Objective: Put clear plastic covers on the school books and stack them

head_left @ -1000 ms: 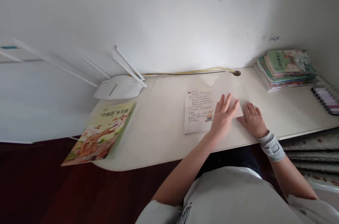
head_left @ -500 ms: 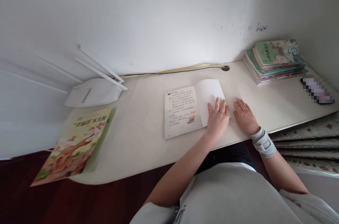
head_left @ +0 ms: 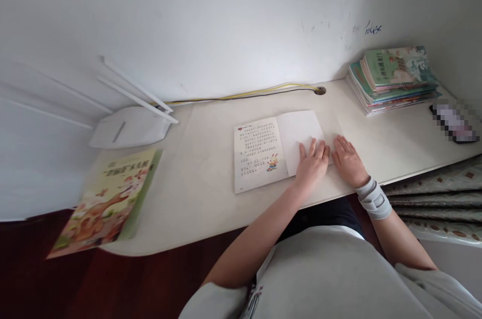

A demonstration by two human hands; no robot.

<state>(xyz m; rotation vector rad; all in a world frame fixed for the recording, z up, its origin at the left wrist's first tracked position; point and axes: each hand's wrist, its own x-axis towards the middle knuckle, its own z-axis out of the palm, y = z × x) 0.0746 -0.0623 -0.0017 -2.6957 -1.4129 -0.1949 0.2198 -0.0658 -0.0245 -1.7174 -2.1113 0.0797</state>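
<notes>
An open book [head_left: 259,158] lies on the white desk. Its left page carries printed characters and a small rabbit drawing, while the right page is blank white. My left hand [head_left: 313,161] rests on the lower right part of the blank page, fingers stretched and a little spread. Just beyond the book's right edge, my right hand [head_left: 349,159] lies flat on the desk with its fingers out and its fingertips close to my left hand. A grey wrist brace [head_left: 374,199] wraps my right wrist.
A white router [head_left: 131,128] with antennas stands at the left, behind picture books [head_left: 109,203] overhanging the desk's edge. Cables [head_left: 241,95] run along the wall into a desk hole [head_left: 320,90]. Stacked books [head_left: 395,78] and a phone [head_left: 454,120] lie at the right.
The blank right page lies flatter than before. My left hand has shifted slightly right toward the page's edge. The whole view has tilted a little.
</notes>
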